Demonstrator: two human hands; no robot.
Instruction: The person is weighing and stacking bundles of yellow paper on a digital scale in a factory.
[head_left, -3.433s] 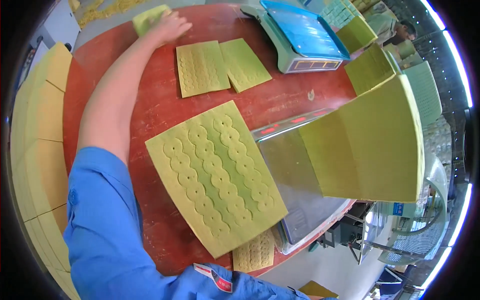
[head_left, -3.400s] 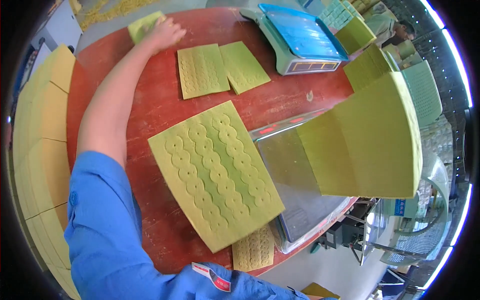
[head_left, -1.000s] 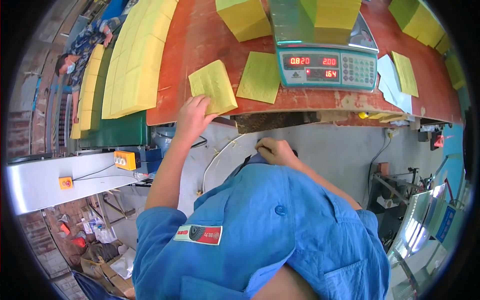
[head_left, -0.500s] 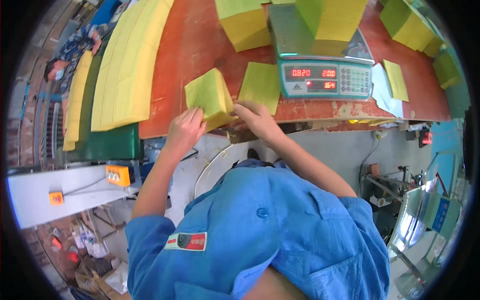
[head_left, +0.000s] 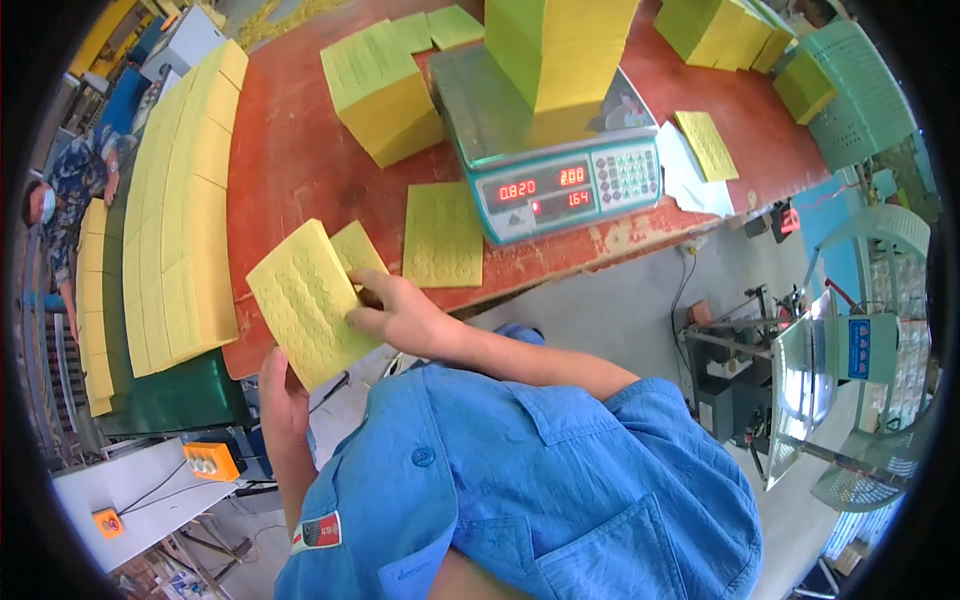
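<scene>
A stack of yellow paper sheets (head_left: 312,305) with rows of embossed round marks is held tilted at the table's near edge. My left hand (head_left: 284,400) grips its lower left corner, partly hidden behind it. My right hand (head_left: 405,315) has thumb and fingers closed at the stack's right edge. Just behind those fingers shows a smaller yellow piece (head_left: 358,252); whether it is held or lies on the table I cannot tell. A flat yellow sheet (head_left: 443,235) lies to the right, beside a digital scale (head_left: 560,195) with lit red figures. A tall yellow paper block (head_left: 570,55) stands on the scale.
Long rows of yellow paper (head_left: 180,220) line the left, where another person (head_left: 80,190) works. More paper blocks (head_left: 390,110) stand behind on the red table (head_left: 285,130). Farther right are a white sheet (head_left: 690,180), a green basket (head_left: 860,95) and a fan (head_left: 880,440).
My view has turned right, shifting the scale left in the picture. The stack is tilted so its broad embossed face shows. My left hand has moved from its top to its lower left corner.
</scene>
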